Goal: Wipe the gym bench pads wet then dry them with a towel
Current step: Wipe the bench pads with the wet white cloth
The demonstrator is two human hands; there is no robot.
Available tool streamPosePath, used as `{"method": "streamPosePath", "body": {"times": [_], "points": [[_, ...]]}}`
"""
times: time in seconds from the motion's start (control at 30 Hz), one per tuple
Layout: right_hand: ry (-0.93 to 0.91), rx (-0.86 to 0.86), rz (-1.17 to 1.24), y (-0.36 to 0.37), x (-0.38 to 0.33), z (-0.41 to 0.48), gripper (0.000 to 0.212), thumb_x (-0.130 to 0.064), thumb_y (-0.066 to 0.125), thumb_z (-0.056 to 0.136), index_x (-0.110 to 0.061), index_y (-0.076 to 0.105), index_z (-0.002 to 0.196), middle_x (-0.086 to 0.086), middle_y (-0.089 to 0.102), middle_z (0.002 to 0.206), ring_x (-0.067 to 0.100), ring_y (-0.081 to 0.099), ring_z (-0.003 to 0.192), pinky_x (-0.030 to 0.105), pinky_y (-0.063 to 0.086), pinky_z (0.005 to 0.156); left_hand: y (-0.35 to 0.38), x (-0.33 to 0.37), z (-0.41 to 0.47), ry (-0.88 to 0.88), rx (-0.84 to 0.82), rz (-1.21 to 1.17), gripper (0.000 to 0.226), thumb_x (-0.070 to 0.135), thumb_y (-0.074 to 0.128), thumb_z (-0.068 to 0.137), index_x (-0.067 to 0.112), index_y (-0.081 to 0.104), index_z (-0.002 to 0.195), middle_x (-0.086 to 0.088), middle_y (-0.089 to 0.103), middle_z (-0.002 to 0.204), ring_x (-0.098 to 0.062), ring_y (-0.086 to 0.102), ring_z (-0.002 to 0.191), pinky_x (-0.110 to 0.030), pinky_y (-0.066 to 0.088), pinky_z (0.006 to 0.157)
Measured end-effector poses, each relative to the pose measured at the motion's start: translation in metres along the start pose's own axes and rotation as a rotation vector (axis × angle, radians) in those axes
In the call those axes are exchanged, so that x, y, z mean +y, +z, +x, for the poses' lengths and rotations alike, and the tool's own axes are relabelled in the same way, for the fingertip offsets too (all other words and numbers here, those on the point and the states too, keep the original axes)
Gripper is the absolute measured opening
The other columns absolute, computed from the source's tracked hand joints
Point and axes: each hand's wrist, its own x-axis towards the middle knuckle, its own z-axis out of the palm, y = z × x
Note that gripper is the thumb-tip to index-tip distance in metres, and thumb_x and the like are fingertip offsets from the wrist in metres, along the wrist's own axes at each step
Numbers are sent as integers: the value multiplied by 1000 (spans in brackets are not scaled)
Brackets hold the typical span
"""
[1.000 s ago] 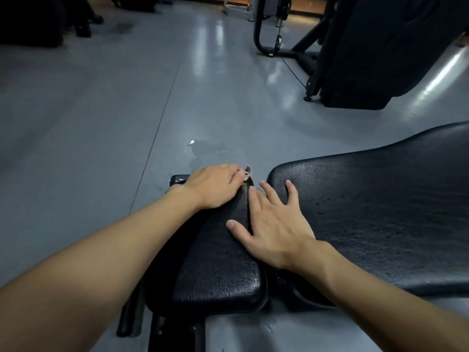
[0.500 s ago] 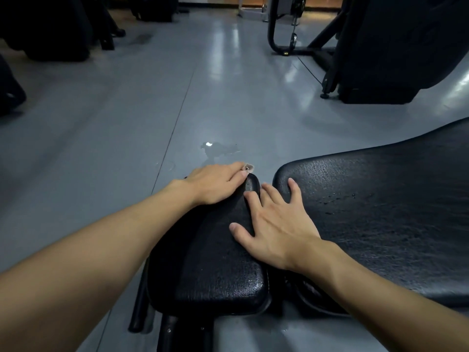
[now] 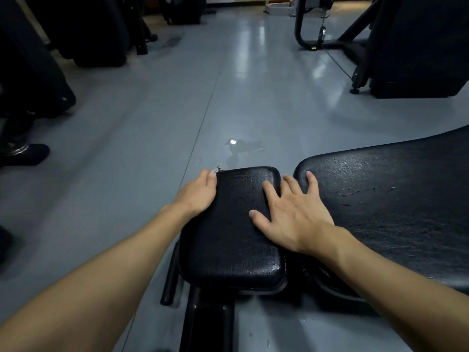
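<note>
Pale cloth scrap (image 3: pixel 217 169) is clutched by left hand (image 3: pixel 200 191) at far left corner of black textured seat pad (image 3: pixel 228 237); right hand (image 3: pixel 291 219) is laid flat; overlapping strokes are advised.

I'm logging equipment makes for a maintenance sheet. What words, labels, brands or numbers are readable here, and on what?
None can be read.
The small yellow tag on the black tubular machine frame: too small and blurred to read.
The small black textured seat pad and large black back pad show no lettering.
</note>
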Motion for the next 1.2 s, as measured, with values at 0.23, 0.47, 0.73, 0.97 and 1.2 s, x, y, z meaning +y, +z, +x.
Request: {"method": "streamPosePath", "body": {"times": [0.23, 0.47, 0.73, 0.97, 1.2], "points": [[-43, -18, -11, 2, -3, 2, 75, -65, 3, 92, -23, 15, 154, 18, -1, 165, 29, -3, 153, 62, -3, 117, 3, -8, -57, -144, 4, -19, 50, 44, 14, 103, 21, 24, 147, -18, 52, 138, -39, 48, 123, -43, 35, 100], [-44, -40, -61, 5, -3, 6, 82, -64, -6, 86, -24, 11, 155, 18, 0, 165, 27, 6, 153, 57, 0, 119, 0, -19, -67, -171, -72, -222, 42, 38, 23, 100, 18, 32, 136, -12, 54, 128, -33, 52, 114, -46, 41, 100], [-34, -54, -95, 7, -4, 8, 85, -65, -9, 83, -24, 10, 155, 17, 0, 165, 26, 7, 153, 55, 1, 120, 5, -21, -55, -150, -14, -359, 49, 51, 17, 99, 33, 34, 142, -6, 54, 135, -30, 50, 121, -45, 39, 105], [-33, -61, -104, 7, -5, 10, 87, -66, -9, 81, -23, 13, 154, 19, 4, 164, 27, 10, 152, 57, 3, 119, 8, -25, -70, -137, -4, -335, 49, 41, 19, 103, 29, 24, 151, -6, 43, 149, -29, 41, 134, -36, 31, 100], [-41, -23, -58, 11, -1, 13, 78, -65, 2, 91, -22, 16, 155, 23, 9, 163, 28, 15, 150, 57, 8, 118, 27, -37, -118, -138, 124, -411, 51, 43, 21, 103, 34, 20, 153, -2, 40, 152, -27, 39, 137, -34, 28, 107]]}}
